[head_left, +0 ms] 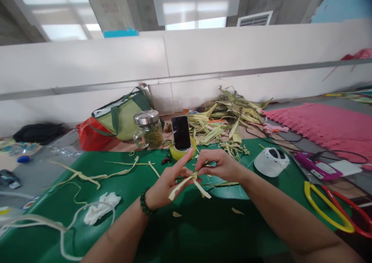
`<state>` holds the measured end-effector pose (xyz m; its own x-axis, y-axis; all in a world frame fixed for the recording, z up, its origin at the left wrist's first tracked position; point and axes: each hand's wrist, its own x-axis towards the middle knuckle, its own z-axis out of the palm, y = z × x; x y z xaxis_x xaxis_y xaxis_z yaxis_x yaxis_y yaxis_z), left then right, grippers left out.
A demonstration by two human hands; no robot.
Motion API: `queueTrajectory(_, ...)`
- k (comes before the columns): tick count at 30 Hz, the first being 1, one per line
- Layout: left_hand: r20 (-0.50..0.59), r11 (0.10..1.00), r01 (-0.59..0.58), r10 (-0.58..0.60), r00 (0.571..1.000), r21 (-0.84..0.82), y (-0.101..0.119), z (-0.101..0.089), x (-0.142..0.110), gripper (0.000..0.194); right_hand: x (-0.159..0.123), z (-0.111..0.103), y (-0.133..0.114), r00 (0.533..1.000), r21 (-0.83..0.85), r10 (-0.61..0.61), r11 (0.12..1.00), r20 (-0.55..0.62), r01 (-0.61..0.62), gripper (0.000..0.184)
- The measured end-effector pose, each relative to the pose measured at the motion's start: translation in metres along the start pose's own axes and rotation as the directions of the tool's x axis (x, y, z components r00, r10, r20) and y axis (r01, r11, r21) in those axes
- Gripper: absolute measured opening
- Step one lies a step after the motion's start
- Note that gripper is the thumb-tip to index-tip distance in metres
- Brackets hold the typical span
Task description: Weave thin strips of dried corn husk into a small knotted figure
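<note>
Pale corn husk strips [183, 186], gathered at a small knot with two tails hanging down, are held up over the green mat [232, 236]. My left hand [167, 187] grips them from the left, its index finger stretched out past the knot. From the other side, the thumb and fingers of my right hand [217, 165] are pinched together at the knot; a thin thread may be in them too, but it is hard to make out. More husk strips [93, 176] lie on the mat to the left.
A phone [181, 133] stands on a yellow holder [181, 153], beside a lidded glass mug [149, 133]. Dried husks [232, 108] are heaped behind. At right are a white thread spool [270, 164] and large scissors [328, 208]. Crumpled tissue [100, 208] and a white cable [62, 238] lie left.
</note>
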<state>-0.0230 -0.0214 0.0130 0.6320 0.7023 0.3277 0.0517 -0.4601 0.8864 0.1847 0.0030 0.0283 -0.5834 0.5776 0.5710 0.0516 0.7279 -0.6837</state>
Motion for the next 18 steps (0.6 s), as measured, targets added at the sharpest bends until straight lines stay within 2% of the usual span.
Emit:
queueTrajectory(3, -0.010, 0.986, -0.061, 0.064, 0.998, 0.155, 0.0046, 0.0013, -0.0005, 0.069, 0.0007, -0.0014, 0.0020, 1.000, -0.003, -0.009, 1.000, 0.027, 0.009, 0.019)
queueTrajectory(5, -0.014, 0.981, -0.059, 0.063, 0.998, 0.185, 0.0076, 0.0012, -0.0008, 0.067, 0.0012, -0.0016, 0.0033, 0.999, 0.003, -0.013, 1.000, 0.045, 0.013, 0.017)
queueTrajectory(8, -0.012, 0.993, -0.002, 0.004, 1.000, 0.114, 0.0097, 0.0006, -0.0015, 0.065, 0.0010, -0.0019, 0.0049, 0.997, 0.033, -0.006, 0.999, 0.077, 0.004, 0.015)
queueTrajectory(13, -0.011, 0.995, 0.082, -0.083, 0.997, -0.050, 0.0085, 0.0009, -0.0013, 0.069, -0.0008, -0.0015, 0.0027, 0.989, 0.086, 0.094, 0.991, 0.117, -0.105, 0.018)
queueTrajectory(18, 0.027, 0.982, 0.143, -0.141, 0.990, -0.127, 0.0060, 0.0035, 0.0008, 0.076, 0.0005, 0.0005, 0.0029, 0.990, 0.097, 0.021, 0.995, 0.137, -0.035, 0.023)
